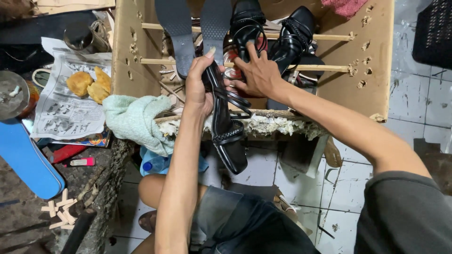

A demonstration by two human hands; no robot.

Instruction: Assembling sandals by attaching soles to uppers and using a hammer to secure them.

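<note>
Left hand has its fingers wrapped tight around a black strappy sandal in the middle of the frame, toe pointing down. Right hand, fingers spread, touches its straps. More black shoes rest on wooden rods inside the cardboard box up top.

Black strappy sandal, square-toed, glossy, with studded band across the front. Held heel-up, toe pointing down toward the knees, sole tilted. Thin straps looping loose at mid-length. Upper part at the edge of the box, toe hanging below.
</note>
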